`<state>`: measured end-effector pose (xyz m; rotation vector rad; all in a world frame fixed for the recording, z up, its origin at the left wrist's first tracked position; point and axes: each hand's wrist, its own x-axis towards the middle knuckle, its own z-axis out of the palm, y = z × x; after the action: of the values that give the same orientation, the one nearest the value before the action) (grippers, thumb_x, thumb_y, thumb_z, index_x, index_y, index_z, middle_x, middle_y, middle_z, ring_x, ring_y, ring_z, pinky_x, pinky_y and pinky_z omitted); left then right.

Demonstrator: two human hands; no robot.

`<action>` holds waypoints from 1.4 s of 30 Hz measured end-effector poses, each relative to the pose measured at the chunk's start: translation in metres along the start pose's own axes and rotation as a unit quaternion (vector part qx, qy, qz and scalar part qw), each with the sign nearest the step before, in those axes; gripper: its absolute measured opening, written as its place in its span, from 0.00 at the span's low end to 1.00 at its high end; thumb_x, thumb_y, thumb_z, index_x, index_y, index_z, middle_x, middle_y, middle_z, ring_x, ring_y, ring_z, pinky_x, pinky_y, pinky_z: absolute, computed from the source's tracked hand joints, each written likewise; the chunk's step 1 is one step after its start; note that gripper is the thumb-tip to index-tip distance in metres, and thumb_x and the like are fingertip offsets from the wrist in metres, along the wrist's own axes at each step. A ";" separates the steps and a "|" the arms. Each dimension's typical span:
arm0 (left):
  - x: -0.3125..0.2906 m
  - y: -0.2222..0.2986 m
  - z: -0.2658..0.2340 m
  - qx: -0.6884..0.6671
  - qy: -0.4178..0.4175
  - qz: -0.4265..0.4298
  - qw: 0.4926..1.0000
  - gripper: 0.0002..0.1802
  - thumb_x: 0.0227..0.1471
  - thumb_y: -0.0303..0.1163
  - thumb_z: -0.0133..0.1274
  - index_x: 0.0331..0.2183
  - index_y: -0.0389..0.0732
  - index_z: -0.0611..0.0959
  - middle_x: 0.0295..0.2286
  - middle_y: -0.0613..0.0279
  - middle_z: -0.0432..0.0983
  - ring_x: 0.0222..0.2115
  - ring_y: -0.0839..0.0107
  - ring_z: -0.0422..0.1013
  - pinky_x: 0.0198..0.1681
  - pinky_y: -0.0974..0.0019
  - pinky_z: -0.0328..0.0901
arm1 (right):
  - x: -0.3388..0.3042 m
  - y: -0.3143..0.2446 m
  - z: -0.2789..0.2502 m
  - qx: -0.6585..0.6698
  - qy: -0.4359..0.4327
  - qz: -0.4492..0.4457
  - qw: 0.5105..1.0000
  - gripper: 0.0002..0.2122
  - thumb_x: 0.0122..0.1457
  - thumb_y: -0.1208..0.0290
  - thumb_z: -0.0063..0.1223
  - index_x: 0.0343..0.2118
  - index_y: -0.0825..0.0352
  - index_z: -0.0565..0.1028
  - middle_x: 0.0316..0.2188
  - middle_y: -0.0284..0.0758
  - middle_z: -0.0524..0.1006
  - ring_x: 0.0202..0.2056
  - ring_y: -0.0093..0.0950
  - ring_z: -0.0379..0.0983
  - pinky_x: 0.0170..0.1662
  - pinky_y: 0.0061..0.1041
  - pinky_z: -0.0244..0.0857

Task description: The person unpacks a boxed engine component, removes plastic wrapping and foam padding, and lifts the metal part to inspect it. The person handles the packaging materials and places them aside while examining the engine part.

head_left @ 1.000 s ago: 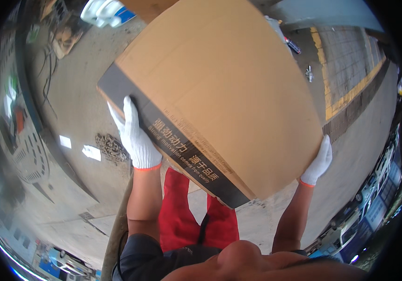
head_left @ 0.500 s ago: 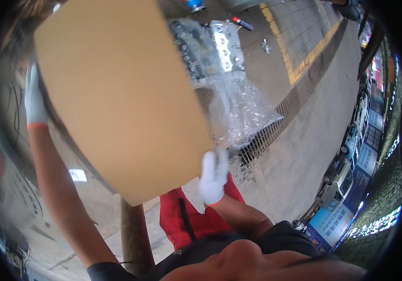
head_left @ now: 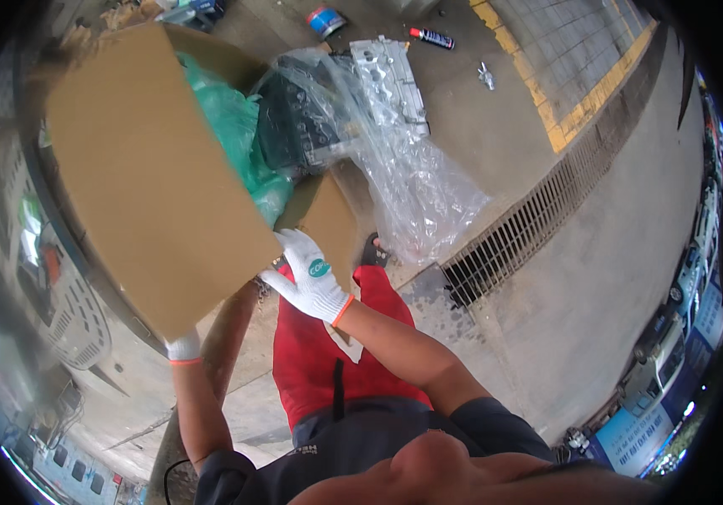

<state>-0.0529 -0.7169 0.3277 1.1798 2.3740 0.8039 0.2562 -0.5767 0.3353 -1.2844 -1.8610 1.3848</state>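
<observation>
A large brown cardboard box (head_left: 151, 185) is held tilted in front of me, its broad side facing up. Green plastic wrapping (head_left: 239, 126) shows at its open right side. My left hand (head_left: 182, 347), in a white glove, grips the box's near lower corner, with its fingers hidden behind the cardboard. On the right corner is my gloved right hand (head_left: 307, 278), its thumb and fingers around the edge. Beyond the box, a silver metal engine part (head_left: 388, 84) lies on the ground beside a dark part under clear plastic sheeting (head_left: 420, 181).
A brown cardboard flap (head_left: 328, 215) stands beside the right hand. Farther off are a blue tin (head_left: 325, 21), a spray can (head_left: 433, 38) and a small metal piece (head_left: 486, 76). A drain grate (head_left: 538, 210) crosses the floor at right. A rusty pole (head_left: 227, 337) rises near my left arm.
The box has moved left and turned, so the green wrapping now shows. My left hand has gone from its far left side to the near corner; the right hand has moved left.
</observation>
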 end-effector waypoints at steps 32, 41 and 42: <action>-0.067 0.102 0.142 0.281 0.109 -0.127 0.945 0.09 0.57 0.26 0.64 0.38 0.30 0.88 0.32 0.52 0.83 0.28 0.60 0.76 0.34 0.57 0.72 | 0.122 0.163 0.018 -0.001 -0.433 -0.083 0.897 0.45 0.37 0.41 0.80 0.57 0.66 0.79 0.59 0.44 0.78 0.67 0.46 0.67 0.69 0.42 0.64; -0.001 -0.033 0.015 0.163 0.051 -0.224 0.960 0.29 0.71 0.34 0.51 0.66 0.27 0.74 0.62 0.42 0.75 0.58 0.59 0.75 0.66 0.64 0.66 | 0.128 0.110 0.172 0.037 -0.300 -0.119 0.946 0.36 0.37 0.30 0.73 0.36 0.61 0.82 0.34 0.34 0.82 0.41 0.39 0.80 0.47 0.39 0.73; 0.017 -0.073 -0.008 0.107 0.080 -0.282 0.950 0.29 0.71 0.36 0.53 0.65 0.26 0.74 0.61 0.42 0.75 0.58 0.59 0.75 0.66 0.63 0.66 | 0.126 0.093 0.208 0.001 -0.300 -0.139 0.944 0.34 0.39 0.30 0.72 0.34 0.61 0.82 0.33 0.33 0.82 0.41 0.38 0.79 0.47 0.39 0.73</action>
<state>-0.1107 -0.7411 0.2865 0.4539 2.7777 0.4673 0.0694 -0.5575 0.1546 -0.5826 -2.3124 1.7374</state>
